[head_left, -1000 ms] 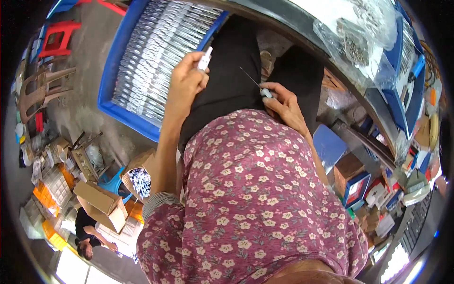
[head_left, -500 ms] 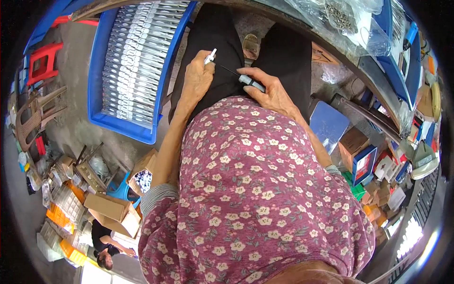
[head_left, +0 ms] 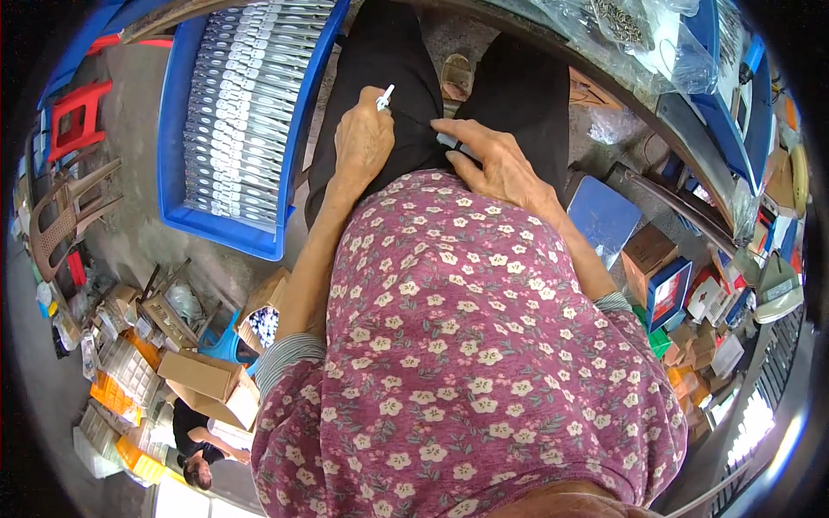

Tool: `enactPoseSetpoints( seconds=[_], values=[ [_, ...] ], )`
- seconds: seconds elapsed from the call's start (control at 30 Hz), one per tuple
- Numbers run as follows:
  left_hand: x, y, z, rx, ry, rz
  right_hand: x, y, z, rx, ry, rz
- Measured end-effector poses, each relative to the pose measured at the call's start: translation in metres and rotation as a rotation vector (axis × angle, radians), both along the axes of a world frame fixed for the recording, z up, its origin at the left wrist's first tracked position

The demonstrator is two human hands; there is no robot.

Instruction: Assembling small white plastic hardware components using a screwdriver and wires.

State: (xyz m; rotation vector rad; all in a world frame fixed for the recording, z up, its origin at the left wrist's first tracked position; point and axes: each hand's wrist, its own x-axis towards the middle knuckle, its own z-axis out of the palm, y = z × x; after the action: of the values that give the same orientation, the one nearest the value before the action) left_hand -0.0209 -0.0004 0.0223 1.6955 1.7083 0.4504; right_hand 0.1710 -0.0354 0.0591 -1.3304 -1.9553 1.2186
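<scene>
Above my lap, my left hand [head_left: 363, 142] is closed with its back up, and a small white plastic piece [head_left: 385, 97] sticks out past its thumb side. Most of that piece is hidden in the fingers. To its right, my right hand [head_left: 501, 164] is closed around a screwdriver [head_left: 446, 140] with a grey and black handle. Only a bit of the handle shows under the index finger, and its thin shaft is hard to make out against my black trousers. The two hands are slightly apart.
On the left stands a blue tray [head_left: 275, 237] with rows of many slim white-and-silver items. The worktable edge [head_left: 596, 67] curves across the top, carrying a plastic bag of small screws [head_left: 620, 22]. Cardboard boxes [head_left: 205, 384] and a person [head_left: 192, 436] are at the lower left.
My right hand has rolled over, so its fingers now cover most of the screwdriver's handle. The left hand has turned slightly, back upward, still with the white piece.
</scene>
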Motion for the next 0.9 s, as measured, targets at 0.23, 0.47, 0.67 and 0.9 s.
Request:
enactPoseSetpoints(
  seconds=[0.23,0.47,0.67,0.9],
  values=[
    [0.006,-0.004,-0.001,0.083,0.126,-0.067,-0.007,0.003,0.024,0.292,-0.475,0.195],
    [0.013,-0.005,-0.006,0.106,0.226,-0.077,-0.007,0.004,0.017,0.491,-0.503,0.286],
    [0.014,-0.009,-0.012,0.115,0.267,-0.102,-0.008,0.002,0.011,0.272,-0.5,0.303],
    [0.014,-0.008,-0.017,0.106,0.277,-0.114,-0.016,-0.003,-0.008,-0.035,-0.216,-0.002]
  ],
)
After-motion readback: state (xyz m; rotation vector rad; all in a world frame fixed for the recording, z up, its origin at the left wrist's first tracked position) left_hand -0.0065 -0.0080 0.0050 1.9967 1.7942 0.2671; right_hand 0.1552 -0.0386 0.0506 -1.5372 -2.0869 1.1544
